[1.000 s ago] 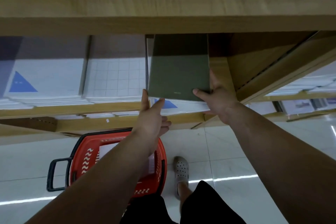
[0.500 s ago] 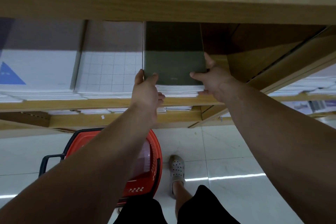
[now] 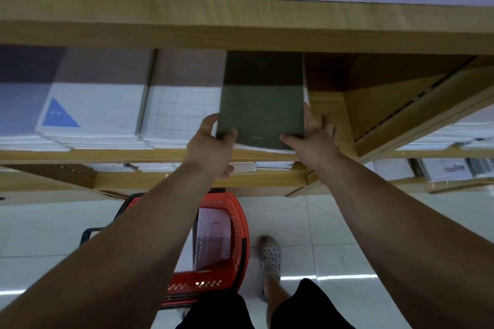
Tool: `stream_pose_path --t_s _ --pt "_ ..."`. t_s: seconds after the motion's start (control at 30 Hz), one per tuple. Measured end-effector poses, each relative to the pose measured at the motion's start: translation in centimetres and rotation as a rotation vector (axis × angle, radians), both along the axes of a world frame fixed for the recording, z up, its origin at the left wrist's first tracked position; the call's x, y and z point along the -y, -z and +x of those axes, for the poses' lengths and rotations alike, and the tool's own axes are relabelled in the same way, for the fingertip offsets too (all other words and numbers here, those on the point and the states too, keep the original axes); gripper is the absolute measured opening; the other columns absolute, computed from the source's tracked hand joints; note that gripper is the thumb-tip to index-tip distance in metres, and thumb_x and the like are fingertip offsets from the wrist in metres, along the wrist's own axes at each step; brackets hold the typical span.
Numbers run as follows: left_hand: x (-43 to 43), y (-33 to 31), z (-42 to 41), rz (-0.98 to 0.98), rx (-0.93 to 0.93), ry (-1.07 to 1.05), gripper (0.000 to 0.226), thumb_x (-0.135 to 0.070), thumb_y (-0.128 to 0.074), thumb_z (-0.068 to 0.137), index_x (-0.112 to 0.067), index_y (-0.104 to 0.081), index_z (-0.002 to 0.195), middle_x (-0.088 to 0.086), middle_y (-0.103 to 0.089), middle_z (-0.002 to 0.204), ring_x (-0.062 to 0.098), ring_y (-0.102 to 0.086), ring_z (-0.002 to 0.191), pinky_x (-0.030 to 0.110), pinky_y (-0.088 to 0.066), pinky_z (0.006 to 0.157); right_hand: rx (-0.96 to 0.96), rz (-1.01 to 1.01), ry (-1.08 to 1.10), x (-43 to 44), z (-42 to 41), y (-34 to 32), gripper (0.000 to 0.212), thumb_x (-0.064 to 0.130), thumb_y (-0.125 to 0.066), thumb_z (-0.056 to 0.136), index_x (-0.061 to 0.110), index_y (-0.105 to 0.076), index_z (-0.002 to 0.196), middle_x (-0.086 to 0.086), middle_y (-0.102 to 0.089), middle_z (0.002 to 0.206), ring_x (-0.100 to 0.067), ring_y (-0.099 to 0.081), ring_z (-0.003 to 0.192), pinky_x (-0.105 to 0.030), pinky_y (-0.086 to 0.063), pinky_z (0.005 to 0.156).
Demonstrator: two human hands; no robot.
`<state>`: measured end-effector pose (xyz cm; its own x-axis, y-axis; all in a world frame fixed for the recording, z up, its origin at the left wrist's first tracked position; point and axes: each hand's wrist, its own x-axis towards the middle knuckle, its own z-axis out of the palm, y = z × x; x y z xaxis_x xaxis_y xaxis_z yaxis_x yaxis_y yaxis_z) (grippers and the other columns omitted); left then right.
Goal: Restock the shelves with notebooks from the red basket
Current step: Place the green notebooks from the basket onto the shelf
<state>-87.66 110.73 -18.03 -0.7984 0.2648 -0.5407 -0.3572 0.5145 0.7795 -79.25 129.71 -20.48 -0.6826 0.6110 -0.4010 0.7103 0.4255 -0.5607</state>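
Observation:
A dark green notebook (image 3: 263, 104) lies flat on a stack of white notebooks on the wooden shelf (image 3: 80, 155). My left hand (image 3: 209, 145) grips its near left corner, thumb on top. Gripping the near right corner and right edge is my right hand (image 3: 312, 139). The red basket (image 3: 240, 243) stands on the floor below, partly hidden by my left forearm. A pale notebook (image 3: 213, 238) lies inside the basket.
Left of the green notebook sit a stack of white grid notebooks (image 3: 181, 115) and a stack with a blue triangle (image 3: 88, 115). Bare shelf wood (image 3: 328, 112) lies to the right. Another shelf board (image 3: 240, 29) runs overhead. My foot in a grey clog (image 3: 270, 256) stands beside the basket.
The green notebook went from tilted above the stack to lying flat on it, pushed deeper into the shelf. Both hands stayed on its near corners.

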Motion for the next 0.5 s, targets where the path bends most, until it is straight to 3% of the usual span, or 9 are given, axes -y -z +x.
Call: stream_pose_path --t_s 0.13,0.2,0.3,0.4,0.5 --pt "1.9 0.6 -0.5 0.097 -0.087 -0.229 0.026 -0.013 -0.056 0.095 -0.030 -0.054 0.114 -0.001 -0.069 0.088 0.032 -0.072 0.079 0.052 -0.061 0.070 -0.030 0.041 -0.049 2.4 -1.4 -0.7 0.085 0.054 -0.066 0.088 0.061 -0.008 0.149 -0.005 -0.005 0.167 -0.042 0.008 0.152 -0.069 -0.007 0.118" --pt "3.2 0.2 -1.2 0.142 -0.093 -0.312 0.033 -0.002 -0.051 0.094 -0.030 -0.054 0.111 -0.002 -0.070 0.087 0.029 -0.070 0.072 0.045 -0.062 0.066 -0.014 0.055 -0.073 3.9 -2.7 -1.0 0.085 0.056 -0.064 0.088 0.061 -0.006 0.149 -0.005 0.003 0.169 -0.041 0.015 0.152 -0.068 0.000 0.118" --pt "6.2 -0.3 -3.2 0.139 -0.176 -0.373 0.039 0.003 -0.049 0.096 -0.031 -0.055 0.117 -0.009 -0.066 0.096 0.022 -0.070 0.080 0.038 -0.063 0.069 0.058 0.111 -0.155 6.5 -4.8 -1.0 0.086 0.062 -0.059 0.090 0.058 0.000 0.152 -0.005 0.009 0.169 -0.041 0.020 0.151 -0.068 0.003 0.117" --pt "9.3 0.0 -5.7 0.036 -0.209 -0.352 0.036 0.001 -0.048 0.097 -0.028 -0.056 0.116 -0.007 -0.064 0.099 0.016 -0.069 0.073 0.040 -0.063 0.073 0.136 0.177 -0.235 9.3 -7.1 -0.6 0.087 0.067 -0.051 0.092 0.049 0.006 0.156 -0.002 0.010 0.169 -0.041 0.020 0.151 -0.068 0.002 0.118" --pt "11.2 0.4 -7.2 -0.094 -0.262 -0.195 0.032 -0.008 -0.055 0.094 -0.032 -0.056 0.115 0.003 -0.069 0.099 0.024 -0.072 0.071 0.046 -0.063 0.074 0.194 0.268 -0.267 10.6 -8.6 -0.3 0.085 0.065 -0.046 0.096 0.041 0.006 0.159 0.002 0.011 0.169 -0.042 0.018 0.152 -0.069 0.000 0.118"
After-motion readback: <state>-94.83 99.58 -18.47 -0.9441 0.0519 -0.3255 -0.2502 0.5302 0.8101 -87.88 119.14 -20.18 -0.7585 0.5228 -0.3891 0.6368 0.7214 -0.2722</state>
